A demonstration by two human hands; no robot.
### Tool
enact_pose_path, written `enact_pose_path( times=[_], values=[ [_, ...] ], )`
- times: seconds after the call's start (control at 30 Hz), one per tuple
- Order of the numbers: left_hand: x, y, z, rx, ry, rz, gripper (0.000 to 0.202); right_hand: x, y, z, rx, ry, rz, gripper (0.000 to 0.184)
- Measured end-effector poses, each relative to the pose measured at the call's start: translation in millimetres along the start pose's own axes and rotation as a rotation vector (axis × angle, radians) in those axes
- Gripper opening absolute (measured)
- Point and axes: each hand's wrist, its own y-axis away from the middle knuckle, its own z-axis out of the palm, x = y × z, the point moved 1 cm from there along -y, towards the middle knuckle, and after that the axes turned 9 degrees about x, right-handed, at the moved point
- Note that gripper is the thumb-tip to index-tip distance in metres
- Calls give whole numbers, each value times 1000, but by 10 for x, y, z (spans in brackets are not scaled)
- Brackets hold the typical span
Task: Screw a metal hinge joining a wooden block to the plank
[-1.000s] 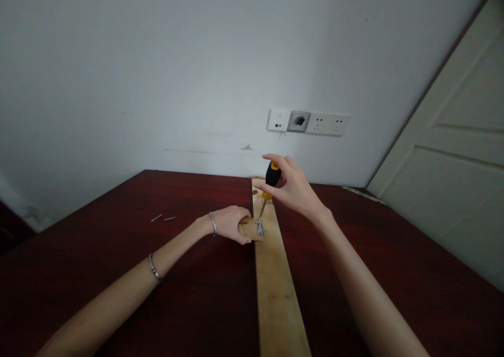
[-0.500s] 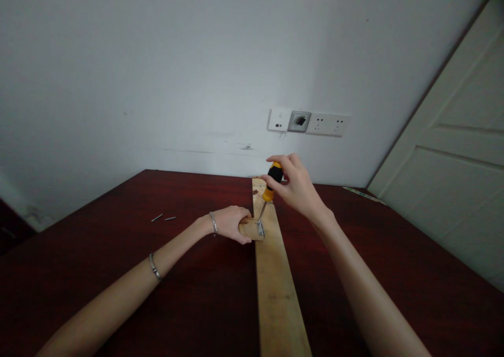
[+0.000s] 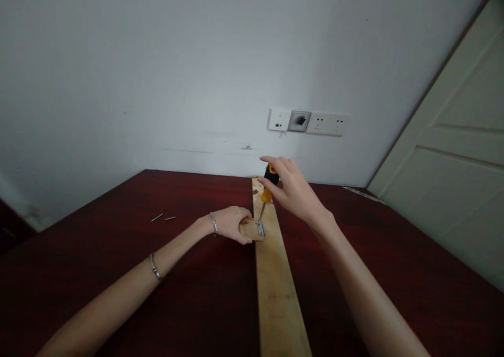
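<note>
My right hand (image 3: 289, 186) grips a yellow and black screwdriver (image 3: 266, 195) by its handle. The shaft slants down, and its tip meets a small metal bracket (image 3: 261, 229). This bracket sits at the end of a short wooden block (image 3: 251, 230), over a long wooden plank (image 3: 275, 273). Fingers and thumb of my left hand (image 3: 232, 223) are closed around the block from the left. Whether a screw lies under the screwdriver's tip is too small to tell.
Two screws or nails (image 3: 163, 218) lie on the dark red table (image 3: 189, 194) to the left. Behind the table rises a white wall with a row of sockets (image 3: 307, 122). A pale panelled door (image 3: 452, 152) stands at the right, near a thin strip (image 3: 364, 195) on the table's edge.
My right hand has shifted slightly left and turned with the screwdriver, whose handle now leans a little less to the right. My left hand and the block have stayed put.
</note>
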Motion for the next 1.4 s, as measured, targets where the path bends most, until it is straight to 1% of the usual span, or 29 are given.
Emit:
enact_pose_path(
  times=[0.1, 0.17, 0.23, 0.3, 0.4, 0.47, 0.57, 0.63, 0.7, 0.83, 1.03, 1.2, 1.4],
  values=[
    [6, -1, -4, 3, 8, 10, 56, 2, 4, -21, -27, -83, 12, 43],
    [11, 0, -13, 6, 10, 13, 57, 2, 6, -38, -29, -157, 2, 49],
    [19, 3, -23, 10, 9, 10, 58, -5, 7, -50, -20, -194, 0, 52],
    [29, 6, -31, 11, 4, 6, 59, -19, 7, -54, -22, -153, 10, 50],
    [45, 8, -33, 7, -1, 9, 59, -33, 12, -42, -69, 11, 51, 46],
    [49, 7, -31, 9, 0, 16, 59, -23, 16, -32, -81, 73, 76, 45],
    [43, 5, -29, 19, -4, 17, 60, 28, 20, -23, -42, -15, 70, 49],
    [33, 5, -32, 25, -5, 13, 59, 79, 20, -20, 1, -89, 47, 52],
    [26, 6, -37, 29, 1, 11, 58, 131, 19, -18, 48, -116, 38, 54],
    [26, 9, -38, 31, 26, 19, 63, 195, 20, -12, 90, -117, 55, 55],
    [-2, 2, -11, 26, 41, 18, 65, 195, 18, -39, 123, -120, 83, 54],
    [-12, 2, 18, 1, 25, 23, 64, 201, 4, -99, 176, -94, 63, 50],
    [-14, 4, 39, -12, 44, 17, 68, 248, -9, -199, 249, -90, 97, 52]
  ],
)
